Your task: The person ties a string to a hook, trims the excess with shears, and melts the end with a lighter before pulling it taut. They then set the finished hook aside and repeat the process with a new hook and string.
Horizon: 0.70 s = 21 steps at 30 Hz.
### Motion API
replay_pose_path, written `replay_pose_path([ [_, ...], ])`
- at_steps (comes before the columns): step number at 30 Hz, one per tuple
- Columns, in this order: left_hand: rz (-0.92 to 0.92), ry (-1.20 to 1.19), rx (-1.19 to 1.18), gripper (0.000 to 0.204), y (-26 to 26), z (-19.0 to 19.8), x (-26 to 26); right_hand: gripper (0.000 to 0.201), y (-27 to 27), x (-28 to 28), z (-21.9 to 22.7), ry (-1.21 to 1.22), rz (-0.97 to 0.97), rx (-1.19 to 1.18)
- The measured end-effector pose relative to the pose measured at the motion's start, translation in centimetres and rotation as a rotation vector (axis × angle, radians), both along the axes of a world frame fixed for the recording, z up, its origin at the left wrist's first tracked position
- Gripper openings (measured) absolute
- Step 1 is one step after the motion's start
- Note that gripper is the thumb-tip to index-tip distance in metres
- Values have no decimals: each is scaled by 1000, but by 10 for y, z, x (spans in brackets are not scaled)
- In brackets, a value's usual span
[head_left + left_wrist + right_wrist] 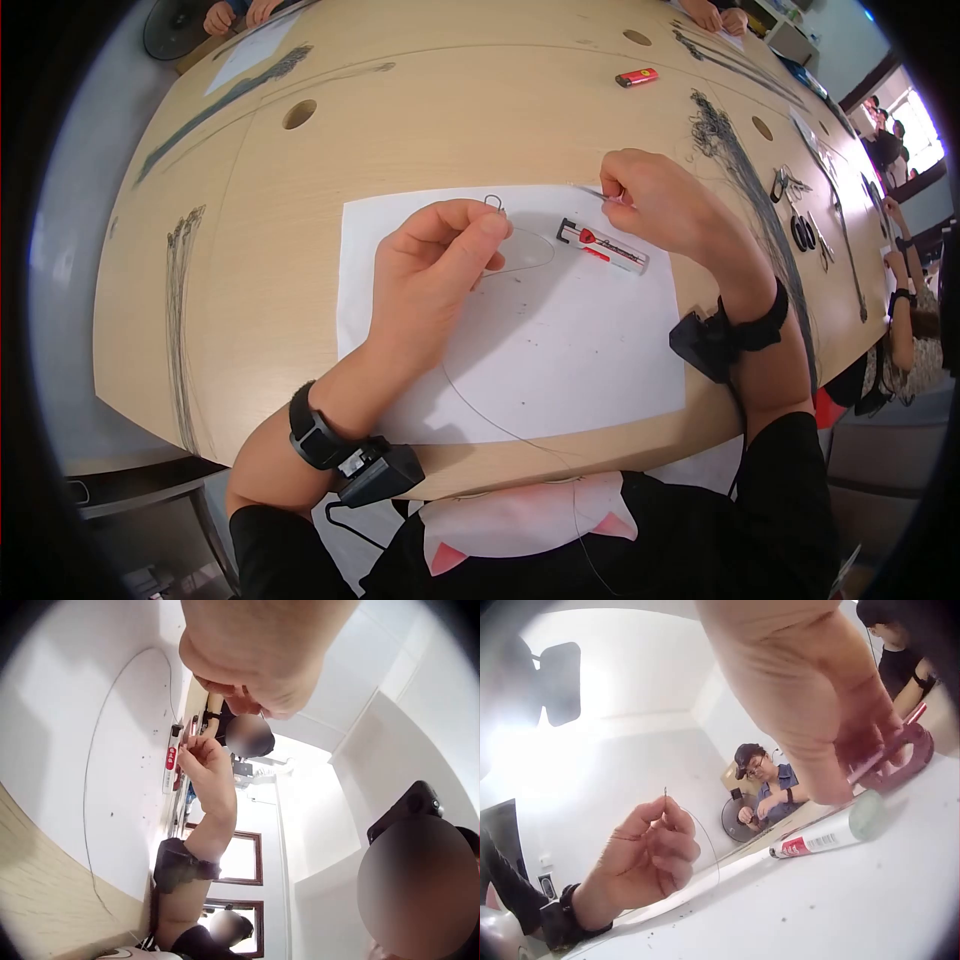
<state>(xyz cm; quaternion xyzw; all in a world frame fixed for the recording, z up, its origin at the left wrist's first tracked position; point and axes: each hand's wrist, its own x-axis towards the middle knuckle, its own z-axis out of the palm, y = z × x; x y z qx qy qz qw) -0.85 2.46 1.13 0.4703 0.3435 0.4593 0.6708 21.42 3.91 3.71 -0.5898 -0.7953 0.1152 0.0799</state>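
My left hand (425, 270) pinches a small dark hook-shaped piece of bent wire (493, 201) between thumb and forefinger, above a white paper sheet (590, 380). A thin line (480, 412) loops from this hand across the paper and over the table's front edge. In the right wrist view, my right hand (840, 720) holds a mauve tool with a ring-like handle (919, 761), partly hidden by the fingers. Its thin metal tip (590, 190) points left in the head view. Between the hands, a white-and-red tube (603, 247) with a black end lies on the paper.
Bundles of dark line lie at left (180, 320) and right (760, 190). Scissors (803, 230) rest at the right, and a red lighter-like object (636, 77) lies farther back. The table has round holes (299, 115). Other people's hands (720, 17) are at the far side.
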Motion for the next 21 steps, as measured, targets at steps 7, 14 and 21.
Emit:
replay_pose_path([
  [7, -3, -51, -41, 7, 1, 2, -1, 14, -19, -31, 25, 702, -72, -9],
  [14, 7, -129, -73, 15, 1, 3, -1, 25, -35, -59, 4, 633, 89, 326],
  [21, -63, -199, -165, 13, -2, 8, 0, 22, -39, -66, -2, 576, 90, 368],
])
